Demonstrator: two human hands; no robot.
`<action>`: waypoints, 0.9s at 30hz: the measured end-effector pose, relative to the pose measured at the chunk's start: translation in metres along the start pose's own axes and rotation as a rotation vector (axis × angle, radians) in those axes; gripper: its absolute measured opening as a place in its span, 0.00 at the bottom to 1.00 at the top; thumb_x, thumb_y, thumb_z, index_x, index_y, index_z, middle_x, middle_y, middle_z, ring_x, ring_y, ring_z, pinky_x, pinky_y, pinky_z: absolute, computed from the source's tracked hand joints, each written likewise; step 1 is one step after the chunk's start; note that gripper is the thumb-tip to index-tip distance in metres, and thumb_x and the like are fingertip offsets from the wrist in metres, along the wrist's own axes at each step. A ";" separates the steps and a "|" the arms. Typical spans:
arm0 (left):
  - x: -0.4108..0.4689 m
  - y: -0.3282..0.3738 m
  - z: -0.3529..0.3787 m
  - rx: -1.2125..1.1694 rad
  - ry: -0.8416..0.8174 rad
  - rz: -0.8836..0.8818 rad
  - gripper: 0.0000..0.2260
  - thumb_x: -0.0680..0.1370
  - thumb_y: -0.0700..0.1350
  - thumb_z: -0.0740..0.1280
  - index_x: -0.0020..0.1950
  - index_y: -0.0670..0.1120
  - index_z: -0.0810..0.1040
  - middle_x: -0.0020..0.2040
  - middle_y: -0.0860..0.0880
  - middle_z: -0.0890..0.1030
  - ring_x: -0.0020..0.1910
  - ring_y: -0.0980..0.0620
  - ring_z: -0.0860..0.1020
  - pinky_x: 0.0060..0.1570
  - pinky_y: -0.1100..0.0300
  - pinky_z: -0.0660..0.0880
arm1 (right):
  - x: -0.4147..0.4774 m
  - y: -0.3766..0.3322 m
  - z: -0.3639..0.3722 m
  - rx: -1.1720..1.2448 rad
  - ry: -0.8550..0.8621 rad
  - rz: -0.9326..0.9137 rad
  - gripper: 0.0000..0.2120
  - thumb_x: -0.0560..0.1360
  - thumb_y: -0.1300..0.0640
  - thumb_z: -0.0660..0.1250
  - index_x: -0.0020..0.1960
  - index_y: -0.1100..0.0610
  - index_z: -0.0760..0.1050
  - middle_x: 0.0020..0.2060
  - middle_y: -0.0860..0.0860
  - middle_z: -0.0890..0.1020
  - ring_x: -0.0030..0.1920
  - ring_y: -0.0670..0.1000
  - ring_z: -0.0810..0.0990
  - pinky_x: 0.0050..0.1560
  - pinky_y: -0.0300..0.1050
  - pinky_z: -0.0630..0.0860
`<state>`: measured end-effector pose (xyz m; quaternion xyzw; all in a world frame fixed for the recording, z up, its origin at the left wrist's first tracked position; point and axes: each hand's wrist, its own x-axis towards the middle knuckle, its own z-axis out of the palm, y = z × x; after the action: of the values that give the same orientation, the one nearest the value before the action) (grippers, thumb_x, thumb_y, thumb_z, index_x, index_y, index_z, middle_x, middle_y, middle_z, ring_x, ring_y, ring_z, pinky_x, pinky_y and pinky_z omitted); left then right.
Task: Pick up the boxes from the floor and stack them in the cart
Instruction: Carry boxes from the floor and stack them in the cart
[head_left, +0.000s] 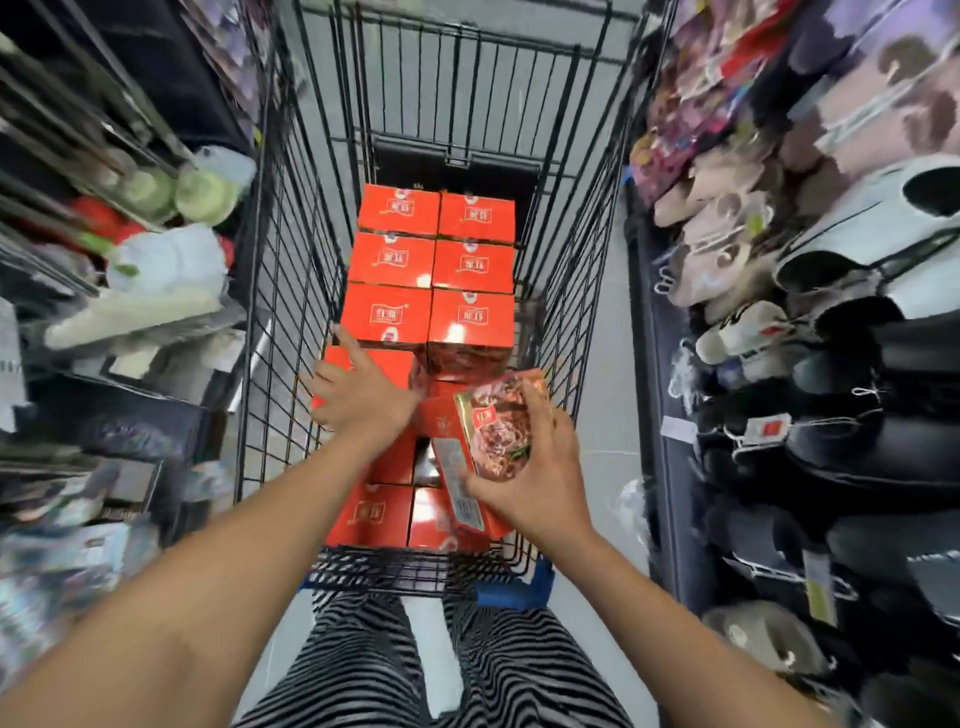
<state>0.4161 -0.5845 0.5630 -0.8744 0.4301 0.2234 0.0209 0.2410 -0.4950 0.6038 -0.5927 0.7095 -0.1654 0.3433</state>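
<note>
box (500, 434): red, tilted, over the near end of the cart (291, 291) | right hand (540, 486): fingers curled round this box | left hand (358, 397): at 9 o'clock of it, fingers wide and straight, resting on a lower red box (390, 364) | stacked boxes (431, 265): two rows at 12 o'clock | slippers (727, 260): on the shelf at 3 o'clock

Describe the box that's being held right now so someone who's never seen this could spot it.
Look into the black wire cart in the aisle, at its near end. There the right hand grips one red box, tilted on edge above the rest. Unlike the stacked boxes lying flat with red logo tops, it shows a food photo.
</note>
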 end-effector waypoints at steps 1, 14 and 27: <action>0.002 0.002 0.002 -0.013 -0.011 -0.010 0.57 0.63 0.70 0.71 0.78 0.50 0.39 0.70 0.35 0.60 0.68 0.36 0.61 0.59 0.38 0.69 | 0.001 0.001 0.002 0.003 0.001 0.010 0.54 0.56 0.31 0.68 0.76 0.42 0.49 0.67 0.53 0.65 0.68 0.53 0.64 0.70 0.51 0.65; 0.019 -0.001 -0.015 -0.126 -0.275 0.076 0.63 0.61 0.68 0.75 0.77 0.48 0.34 0.74 0.32 0.55 0.68 0.32 0.66 0.63 0.42 0.70 | -0.004 -0.013 0.023 0.115 0.127 0.171 0.54 0.56 0.35 0.71 0.77 0.43 0.50 0.64 0.50 0.65 0.66 0.51 0.66 0.68 0.46 0.66; 0.021 0.000 -0.026 -0.155 -0.254 0.021 0.59 0.64 0.65 0.75 0.78 0.48 0.37 0.75 0.35 0.54 0.71 0.33 0.60 0.64 0.39 0.67 | -0.007 -0.016 0.028 0.103 0.167 0.232 0.56 0.56 0.33 0.69 0.77 0.42 0.46 0.67 0.51 0.63 0.69 0.51 0.63 0.70 0.50 0.66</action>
<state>0.4372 -0.6057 0.5780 -0.8336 0.4145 0.3651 0.0054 0.2721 -0.4876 0.5961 -0.4726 0.7899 -0.2094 0.3300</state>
